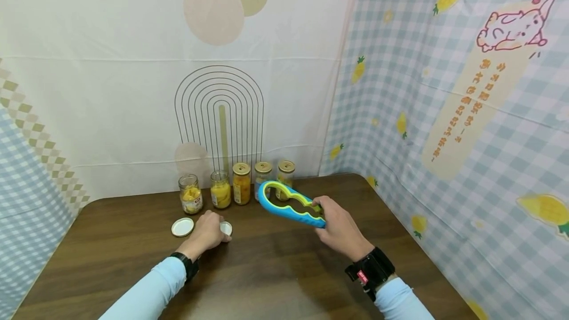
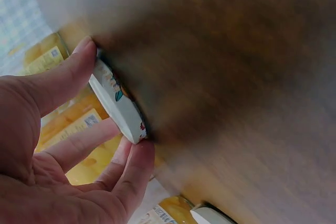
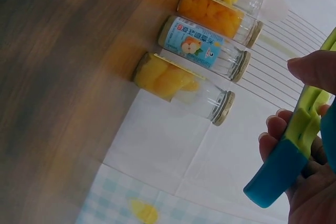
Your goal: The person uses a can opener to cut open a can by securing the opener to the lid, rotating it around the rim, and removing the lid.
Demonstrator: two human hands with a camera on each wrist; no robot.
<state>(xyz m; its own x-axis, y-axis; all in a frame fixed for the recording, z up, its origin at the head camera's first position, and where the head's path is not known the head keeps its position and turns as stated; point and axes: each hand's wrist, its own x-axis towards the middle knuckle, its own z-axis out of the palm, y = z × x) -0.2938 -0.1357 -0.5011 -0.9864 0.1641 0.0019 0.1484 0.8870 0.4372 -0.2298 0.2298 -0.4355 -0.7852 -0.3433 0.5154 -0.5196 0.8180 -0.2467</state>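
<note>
My left hand (image 1: 205,233) pinches a round jar lid (image 2: 118,100) by its rim, thumb on one side and fingers on the other, low at the wooden tabletop; its pale inside shows in the head view. A second lid (image 1: 182,227) lies inside-up to the left. Behind the hand stand two lidless glass jars of yellow fruit, the left one (image 1: 191,199) and its neighbour (image 1: 220,192). My right hand (image 1: 341,228) grips one end of a blue and green jar opener (image 1: 289,213), raised above the table with its scalloped loop pointing left.
Three capped jars continue the row rightward: one with orange fruit (image 1: 242,189), one with a blue label (image 3: 191,44) and one with pale yellow fruit (image 3: 163,80). A white printed cloth (image 1: 133,112) hangs behind the table (image 1: 262,280); a checked cloth (image 1: 400,73) hangs at the right.
</note>
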